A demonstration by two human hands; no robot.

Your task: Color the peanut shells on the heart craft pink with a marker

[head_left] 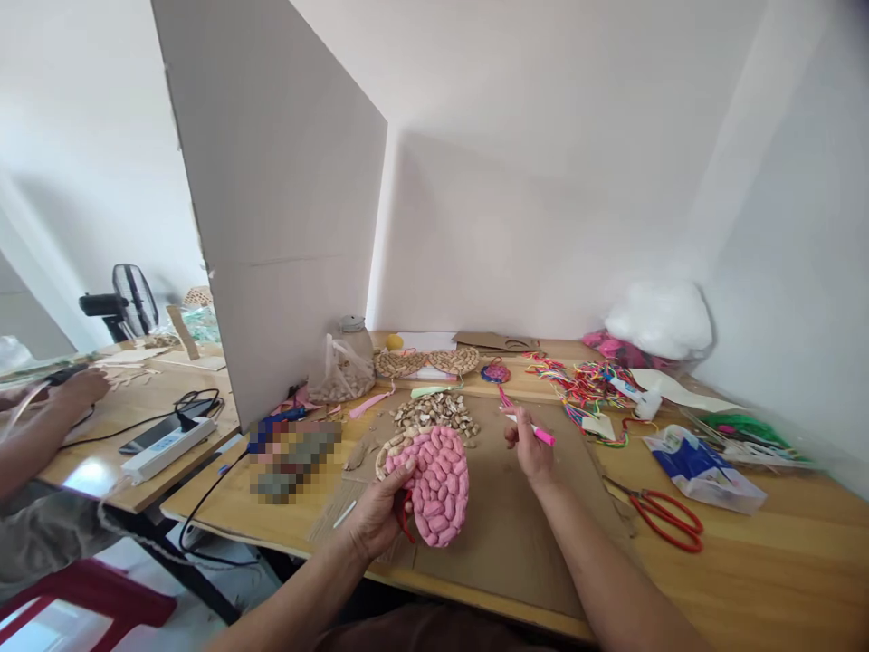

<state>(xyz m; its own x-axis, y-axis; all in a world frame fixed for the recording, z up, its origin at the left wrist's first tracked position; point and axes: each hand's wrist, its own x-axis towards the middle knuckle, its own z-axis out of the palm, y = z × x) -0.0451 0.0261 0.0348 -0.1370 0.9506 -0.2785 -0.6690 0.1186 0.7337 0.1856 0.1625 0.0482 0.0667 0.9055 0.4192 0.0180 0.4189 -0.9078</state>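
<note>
Left hand [377,518] curled around the near left edge of a pink shell piece [434,483], thumb on top, holding it tilted just above a cardboard sheet [502,525]. Right hand [528,445] pinched shut on a pink pen [538,431], just right of the piece and apart from it. Loose pile of shells [434,412] just beyond the piece. Open cardboard between and to the right of the hands. Red scissors [662,518] farther right on the surface [780,561], a blue-and-white bag [699,466] behind them. Coloured cords [584,385] in a tangle at far right. White divider board [285,208] upright along the left, ending near a bag of shells [341,373]. Power strip [167,448] and another person's hand [78,389] beyond it, on the neighbouring table. Near edge of the surface close under both forearms.
</note>
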